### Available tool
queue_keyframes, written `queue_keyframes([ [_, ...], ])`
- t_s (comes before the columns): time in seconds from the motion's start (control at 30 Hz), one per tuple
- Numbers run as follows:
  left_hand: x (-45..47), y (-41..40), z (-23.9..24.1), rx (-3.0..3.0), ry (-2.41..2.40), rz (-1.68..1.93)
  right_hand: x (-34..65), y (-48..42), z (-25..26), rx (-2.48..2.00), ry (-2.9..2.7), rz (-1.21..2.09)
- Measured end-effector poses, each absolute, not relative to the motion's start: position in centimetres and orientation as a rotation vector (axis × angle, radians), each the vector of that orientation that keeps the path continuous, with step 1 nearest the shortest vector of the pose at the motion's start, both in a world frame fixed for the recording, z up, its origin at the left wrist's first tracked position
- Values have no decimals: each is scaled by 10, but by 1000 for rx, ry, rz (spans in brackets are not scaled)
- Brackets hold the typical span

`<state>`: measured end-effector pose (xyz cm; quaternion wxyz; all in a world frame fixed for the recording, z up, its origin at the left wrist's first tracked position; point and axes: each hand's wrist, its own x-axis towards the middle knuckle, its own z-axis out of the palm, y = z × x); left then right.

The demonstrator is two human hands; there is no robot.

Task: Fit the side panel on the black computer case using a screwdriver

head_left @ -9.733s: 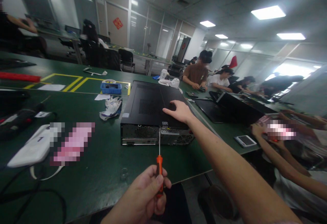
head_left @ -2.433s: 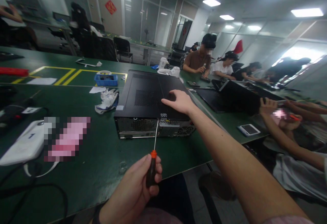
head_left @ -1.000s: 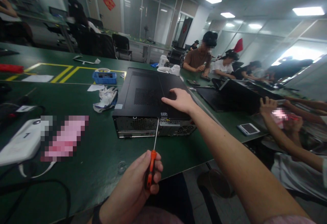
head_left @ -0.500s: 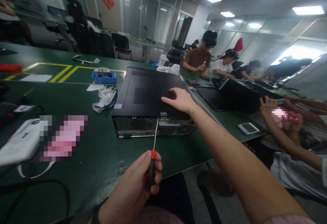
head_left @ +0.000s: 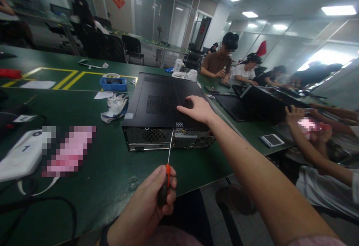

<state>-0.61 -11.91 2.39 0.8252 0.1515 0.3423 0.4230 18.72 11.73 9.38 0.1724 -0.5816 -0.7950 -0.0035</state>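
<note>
A black computer case (head_left: 165, 92) lies flat on the green table (head_left: 106, 178), its back panel with vents and ports facing me. My left hand (head_left: 157, 190) is wrapped round the handle of a screwdriver (head_left: 168, 173), orange and dark with a long metal shaft. The shaft's tip meets the upper edge of the back panel, near its middle; the screw head there is too small to make out. My right hand (head_left: 198, 109) rests on the case's top cover with thumb and fingers spread.
Left of the case are work gloves (head_left: 114, 107) and a blue tray (head_left: 113, 84). A white device marked 1 (head_left: 24, 154) and black cables (head_left: 42, 201) lie at near left. At right are a phone (head_left: 272, 140), another black case (head_left: 266, 103) and a co-worker's hands (head_left: 297, 118).
The screwdriver handle has turned slightly in my left hand, showing more orange along its side. My right hand keeps its place on the case.
</note>
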Motion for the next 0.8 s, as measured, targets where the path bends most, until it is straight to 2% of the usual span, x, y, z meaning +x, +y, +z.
queue_keyframes([
  [0.8, -8, -117, 23, 286, 678, 913, 186, 116, 95, -1665, -2246, -5],
])
